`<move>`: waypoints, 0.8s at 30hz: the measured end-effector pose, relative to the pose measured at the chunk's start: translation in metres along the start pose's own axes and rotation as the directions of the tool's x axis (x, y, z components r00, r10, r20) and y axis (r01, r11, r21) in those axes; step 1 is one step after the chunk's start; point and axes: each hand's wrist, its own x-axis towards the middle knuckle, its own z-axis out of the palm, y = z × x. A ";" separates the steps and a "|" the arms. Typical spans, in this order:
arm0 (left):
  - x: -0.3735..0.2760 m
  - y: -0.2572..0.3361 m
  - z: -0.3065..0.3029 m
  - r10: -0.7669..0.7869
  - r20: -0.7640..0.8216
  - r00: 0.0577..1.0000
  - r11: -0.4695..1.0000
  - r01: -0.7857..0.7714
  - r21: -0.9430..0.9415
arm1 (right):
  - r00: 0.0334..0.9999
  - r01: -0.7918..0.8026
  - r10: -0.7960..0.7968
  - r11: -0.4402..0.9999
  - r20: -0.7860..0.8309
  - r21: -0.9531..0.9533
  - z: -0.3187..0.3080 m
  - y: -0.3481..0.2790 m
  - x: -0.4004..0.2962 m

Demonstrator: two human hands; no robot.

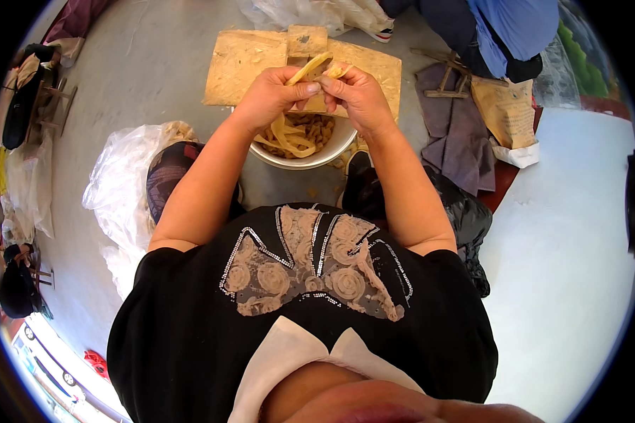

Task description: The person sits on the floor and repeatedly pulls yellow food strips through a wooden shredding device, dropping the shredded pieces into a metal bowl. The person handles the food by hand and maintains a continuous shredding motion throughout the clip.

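My left hand pinches a flat, pale yellow strip between thumb and fingers, its end standing up past the knuckles. My right hand grips a smaller yellow piece, and the thumbs of both hands nearly meet. Whether the two pieces join is hidden by the fingers. Below the hands, a white metal basin holds small brown chunks and limp yellow strips. The strips' exact material is unclear. Behind the basin lies a wooden board with a wooden block on it.
Clear plastic bags bulge beside my left leg. A black plastic bag lies by my right. Another person in blue is at the upper right, near a wooden stool and a paper sack. More stools and people line the left.
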 end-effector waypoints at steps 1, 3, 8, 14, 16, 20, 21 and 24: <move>0.001 0.000 0.001 0.001 -0.027 1.000 1.000 -0.001 0.019 | 0.998 0.045 -0.047 0.995 -0.029 -0.086 -0.001 -0.001 0.002; 0.001 0.000 0.004 -0.012 -0.081 0.997 0.995 0.004 -0.100 | 0.997 0.040 -0.046 0.994 -0.055 -0.097 0.000 -0.007 0.000; 0.016 -0.007 0.002 0.031 -0.206 0.978 0.990 -0.058 -0.128 | 0.988 -0.027 0.001 0.985 -0.153 -0.169 -0.009 -0.006 0.006; 0.027 -0.014 0.002 0.009 -0.322 0.947 0.999 0.008 0.052 | 0.980 -0.136 0.096 0.963 -0.176 -0.232 -0.027 0.005 0.021; 0.028 -0.020 -0.002 -0.008 -0.343 0.939 0.991 0.053 0.122 | 0.970 -0.168 0.121 0.961 -0.212 -0.220 -0.025 0.010 0.025; 0.028 -0.026 -0.009 -0.039 -0.366 0.930 0.975 0.116 0.191 | 0.960 -0.215 0.161 0.948 -0.228 -0.237 -0.015 0.015 0.029; 0.031 -0.028 -0.009 -0.031 -0.378 0.925 0.978 0.106 0.179 | 0.961 -0.207 0.150 0.946 -0.231 -0.250 -0.019 0.018 0.033; 0.026 -0.031 -0.016 -0.039 -0.411 0.911 0.979 0.117 0.166 | 0.973 -0.193 0.121 0.894 -0.198 -0.404 -0.018 0.026 0.043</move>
